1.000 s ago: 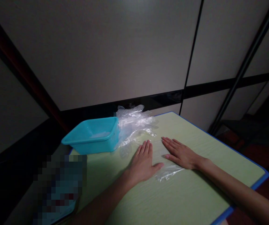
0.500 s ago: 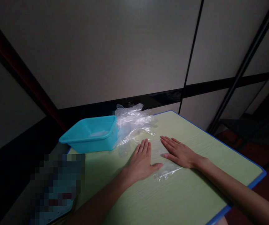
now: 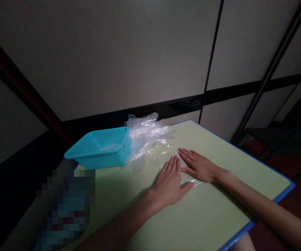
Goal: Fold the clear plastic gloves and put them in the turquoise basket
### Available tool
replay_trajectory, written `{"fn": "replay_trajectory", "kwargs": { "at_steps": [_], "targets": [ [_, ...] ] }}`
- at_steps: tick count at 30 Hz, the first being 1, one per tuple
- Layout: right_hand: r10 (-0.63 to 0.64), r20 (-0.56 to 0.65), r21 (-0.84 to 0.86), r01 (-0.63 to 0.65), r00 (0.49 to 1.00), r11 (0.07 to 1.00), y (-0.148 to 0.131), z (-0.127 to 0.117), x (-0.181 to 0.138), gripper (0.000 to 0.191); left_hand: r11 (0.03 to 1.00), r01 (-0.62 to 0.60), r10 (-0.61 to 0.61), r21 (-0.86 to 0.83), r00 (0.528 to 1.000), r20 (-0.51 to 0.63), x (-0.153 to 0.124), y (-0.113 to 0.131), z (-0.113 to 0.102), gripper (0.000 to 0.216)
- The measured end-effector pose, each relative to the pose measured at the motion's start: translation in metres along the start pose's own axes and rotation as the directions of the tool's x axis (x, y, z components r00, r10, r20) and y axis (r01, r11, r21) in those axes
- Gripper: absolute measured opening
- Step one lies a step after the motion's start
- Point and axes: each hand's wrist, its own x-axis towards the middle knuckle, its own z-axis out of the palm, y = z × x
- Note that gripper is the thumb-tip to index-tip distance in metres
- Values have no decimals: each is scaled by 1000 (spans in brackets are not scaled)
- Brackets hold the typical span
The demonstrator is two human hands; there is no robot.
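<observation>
My left hand [image 3: 169,183] lies flat on the table, fingers stretched out and thumb pointing right. Beside it, my right hand [image 3: 200,166] is also flat, its fingertips pointing up and left. Both palms rest on a thin clear plastic glove [image 3: 193,182], mostly hidden beneath them; a crinkled edge shows between and below the hands. Farther back, a loose pile of clear disposable gloves [image 3: 150,134] leans against the right side of a turquoise plastic basin [image 3: 102,161]. Something whitish lies in the basin, too indistinct to name.
The pale green table [image 3: 192,223] has a blue rim, with its far edge near a light wardrobe [image 3: 134,62] with dark trim. A blurred-out item [image 3: 69,205] lies at the table's left side. A dark chair [image 3: 265,139] stands beyond the right edge.
My left hand has slid right, closer to my right hand, covering more of the glove. My right hand stays almost in place. The view has shifted slightly.
</observation>
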Motion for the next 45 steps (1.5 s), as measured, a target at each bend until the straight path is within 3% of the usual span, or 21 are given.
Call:
{"fn": "replay_trajectory", "kwargs": {
  "at_steps": [16, 20, 22, 23, 25, 28, 31, 33, 35, 45],
  "targets": [
    [19, 65, 12, -20, 998, 1000, -2, -6, 1, 74, 1000, 12, -12, 8, 999, 38, -16, -12, -6, 75],
    [20, 57, 97, -26, 998, 995, -2, -6, 1, 73, 975, 30, -29, -221, 1000, 7, -19, -17, -8, 75],
    [42, 42, 212, -49, 998, 976, 0, -7, 1, 72, 881, 49, -81, -471, 995, -49, -20, -23, -10, 67],
    [73, 27, 298, -78, 997, 951, 1, -8, 1, 70, 788, 62, -141, -612, 987, -82, -20, -27, -11, 61],
    [168, -15, 521, -136, 986, 843, 5, -11, 1, 65, 543, 62, -305, -838, 944, -128, -19, -36, -13, 52],
    [327, -80, 828, -120, 942, 548, 14, -13, 3, 57, 228, 9, -488, -974, 866, -107, -14, -46, -14, 44],
    [434, -72, 963, -50, 898, 264, 23, -10, 6, 51, 100, -6, -538, -995, 841, -59, -11, -48, -15, 38],
    [461, -48, 984, -39, 886, 176, 26, -7, 7, 48, 104, 3, -526, -995, 849, -53, -10, -47, -15, 35],
    [451, -48, 979, -47, 891, 198, 26, -7, 8, 46, 132, 9, -502, -991, 863, -59, -10, -45, -14, 34],
    [343, -138, 818, -88, 929, 568, 18, -20, 6, 30, 192, 40, -466, -981, 883, -55, -9, -45, -14, 35]
  ]
}}
